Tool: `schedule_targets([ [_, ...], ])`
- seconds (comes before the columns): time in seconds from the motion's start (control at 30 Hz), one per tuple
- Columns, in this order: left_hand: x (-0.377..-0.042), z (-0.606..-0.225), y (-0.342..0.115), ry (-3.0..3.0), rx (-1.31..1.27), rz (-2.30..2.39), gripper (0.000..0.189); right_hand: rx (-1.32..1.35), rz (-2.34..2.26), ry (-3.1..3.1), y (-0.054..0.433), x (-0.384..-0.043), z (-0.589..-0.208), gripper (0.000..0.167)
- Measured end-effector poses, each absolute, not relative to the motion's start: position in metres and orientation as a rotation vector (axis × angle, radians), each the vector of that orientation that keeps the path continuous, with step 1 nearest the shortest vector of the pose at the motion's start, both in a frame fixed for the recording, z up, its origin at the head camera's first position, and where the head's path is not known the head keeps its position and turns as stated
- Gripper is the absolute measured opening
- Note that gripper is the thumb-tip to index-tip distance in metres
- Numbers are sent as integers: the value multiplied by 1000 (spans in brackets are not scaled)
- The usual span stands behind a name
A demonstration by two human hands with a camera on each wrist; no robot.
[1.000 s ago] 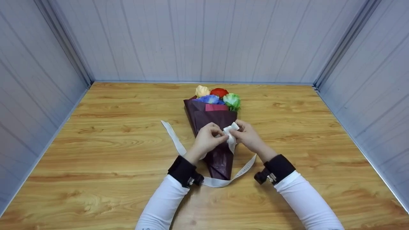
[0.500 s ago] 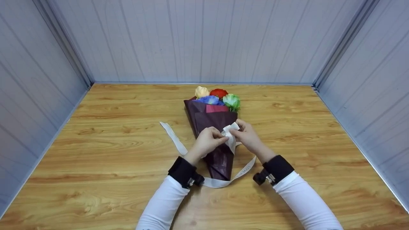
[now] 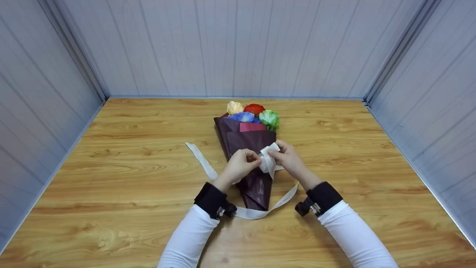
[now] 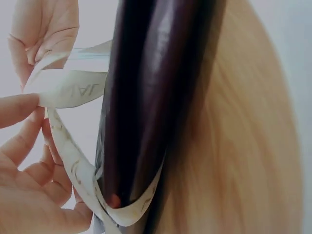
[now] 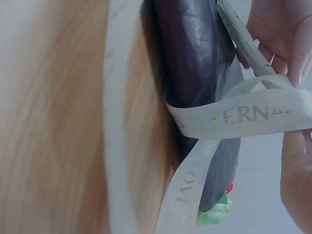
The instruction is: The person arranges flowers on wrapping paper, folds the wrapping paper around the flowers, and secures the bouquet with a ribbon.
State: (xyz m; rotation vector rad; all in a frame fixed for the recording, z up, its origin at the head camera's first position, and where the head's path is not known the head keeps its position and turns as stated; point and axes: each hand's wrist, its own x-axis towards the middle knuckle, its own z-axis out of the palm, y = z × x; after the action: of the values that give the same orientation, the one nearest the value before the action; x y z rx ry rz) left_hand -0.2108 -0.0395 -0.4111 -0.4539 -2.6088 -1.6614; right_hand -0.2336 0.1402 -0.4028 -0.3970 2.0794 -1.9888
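A bouquet wrapped in dark purple paper point(image 3: 248, 140) lies on the wooden table in the head view. At the middle of the wrap, a white ribbon point(image 3: 267, 163) printed with letters is gathered between the hands. My left hand point(image 3: 241, 163) pinches the ribbon between thumb and fingers. My right hand point(image 3: 290, 158) holds a folded loop of it. A ribbon band point(image 5: 234, 118) passes around the wrap in the right wrist view. In the left wrist view, the ribbon point(image 4: 73, 89) runs to the left hand's thumb. Whether a knot lies under the fingers is hidden.
One ribbon tail point(image 3: 202, 160) extends left over the wooden table point(image 3: 130, 201). Another ribbon length point(image 3: 282, 201) curves past the bouquet's lower tip. Cream, red, blue and green flowers point(image 3: 269, 118) show at the top. Pale panel walls point(image 3: 230, 48) stand behind and at both sides.
My left fingertips have shifted slightly left, and more of the white ribbon shows between the hands. My right hand has hardly moved. The bouquet stays in place.
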Motion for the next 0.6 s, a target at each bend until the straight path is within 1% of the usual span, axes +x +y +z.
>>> schedule_targets([
  [0.07, -210, -408, -39, -2584, -404, -1729, 11, -383, -1961, 2139, 142, -234, -404, 7],
  [0.23, -210, -404, -39, -2410, -235, -1970, 10, -256, -1933, 2283, 142, -236, -407, 20],
  [0.37, -211, -405, -40, -2317, -156, -2059, 11, -189, -1980, 2298, 141, -236, -410, 24],
  [0.53, -213, -405, -44, -2339, -120, -2004, 10, -246, -2004, 2350, 142, -236, -412, 25],
  [0.6, -214, -404, -47, -2376, -120, -1963, 11, -287, -1988, 2360, 144, -237, -412, 23],
])
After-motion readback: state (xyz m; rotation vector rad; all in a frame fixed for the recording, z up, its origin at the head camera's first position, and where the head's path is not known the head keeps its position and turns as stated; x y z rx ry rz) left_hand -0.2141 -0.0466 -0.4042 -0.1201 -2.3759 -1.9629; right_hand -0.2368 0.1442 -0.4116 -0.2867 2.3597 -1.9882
